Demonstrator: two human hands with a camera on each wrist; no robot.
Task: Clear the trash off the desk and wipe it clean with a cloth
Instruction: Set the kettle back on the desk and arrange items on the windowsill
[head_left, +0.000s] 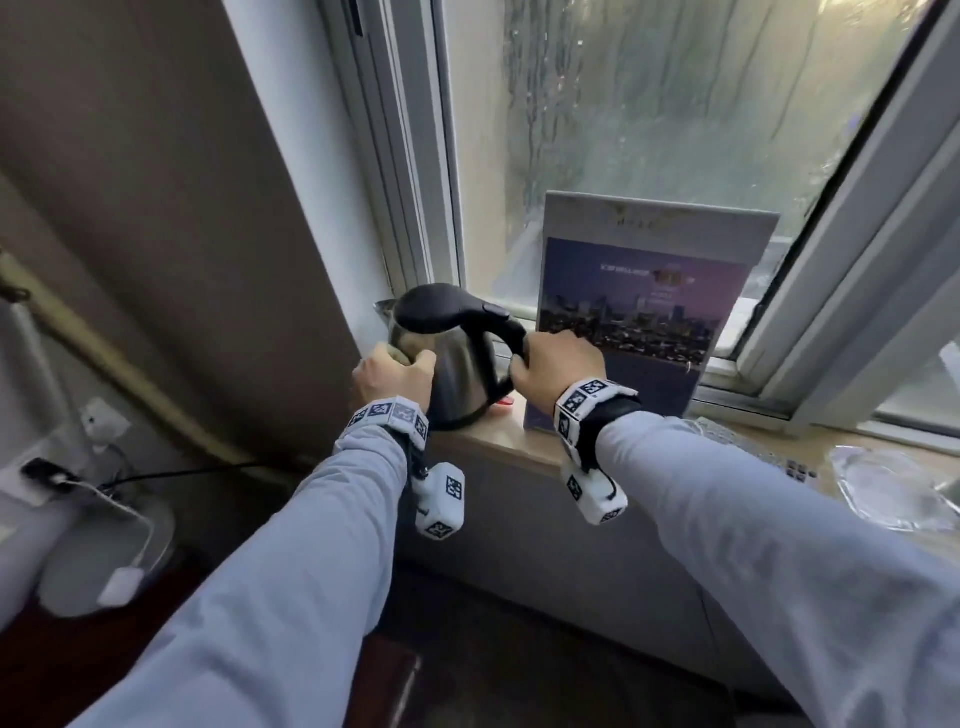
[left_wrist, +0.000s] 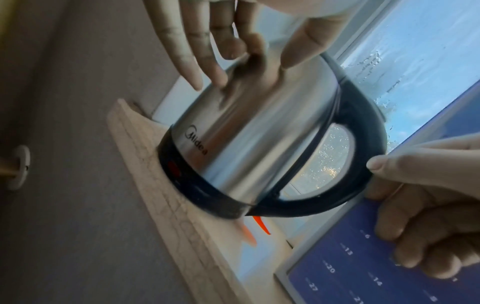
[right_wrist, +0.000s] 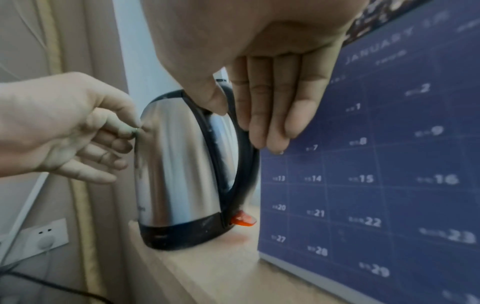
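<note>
Kettle (head_left: 452, 358) being set on the windowsill (head_left: 498, 441), centre frame.
Right hand (head_left: 558, 371) grasps its handle; left hand (head_left: 395, 376), fingers relaxed, steadies the body; next, probably release and fetch trash.

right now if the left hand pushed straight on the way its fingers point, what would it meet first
The left hand already touches the kettle; its steel side is what it meets first, opposite the right hand on the handle.

Standing on the windowsill (head_left: 498, 441) at its left end: the kettle (head_left: 457, 364), just left of the calendar (head_left: 644, 312), which is leaning against the window (head_left: 675, 104) behind. Lying further right on the sill: clear plastic wrapping (head_left: 893, 488). Sitting low on the wall, left of the kettle: a wall socket (right_wrist: 44, 236).
</note>
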